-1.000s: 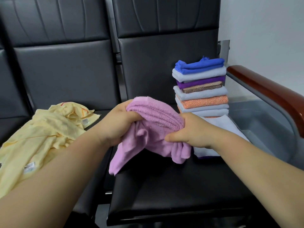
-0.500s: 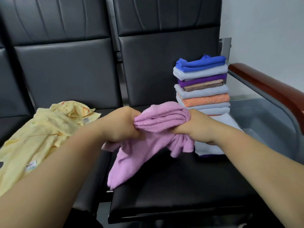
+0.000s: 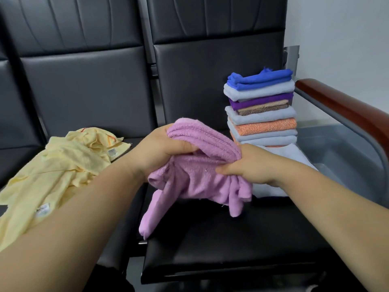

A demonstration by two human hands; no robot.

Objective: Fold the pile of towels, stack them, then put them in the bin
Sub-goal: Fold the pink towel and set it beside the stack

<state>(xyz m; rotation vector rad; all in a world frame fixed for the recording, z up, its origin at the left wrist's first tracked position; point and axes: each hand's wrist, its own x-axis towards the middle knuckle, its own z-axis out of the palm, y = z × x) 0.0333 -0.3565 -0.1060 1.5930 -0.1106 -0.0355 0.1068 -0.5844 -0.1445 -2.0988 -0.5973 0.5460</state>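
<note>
A pink towel (image 3: pixel 202 178) hangs bunched above the black seat (image 3: pixel 242 245), gathered in folds along its top. My left hand (image 3: pixel 160 150) grips its left end and my right hand (image 3: pixel 252 165) grips its right end. One long corner dangles toward the seat's front left. Behind my right hand stands a tall stack of folded towels (image 3: pixel 261 108), blue on top, then grey, purple, brown and orange, resting on a white folded towel (image 3: pixel 290 161). Unfolded yellow towels (image 3: pixel 54 171) lie crumpled on the seat to the left.
A grey bin (image 3: pixel 345 152) sits to the right of the seat, beyond the stack. A chair armrest (image 3: pixel 345 110) with a reddish-brown top runs above it. Black seat backs rise behind, and a pale wall is at the far right.
Both hands have shifted their hold along the pink towel and dropped a little. The gathered top edge tilted and the dangling corner swung slightly. Stack and yellow towels stayed put.
</note>
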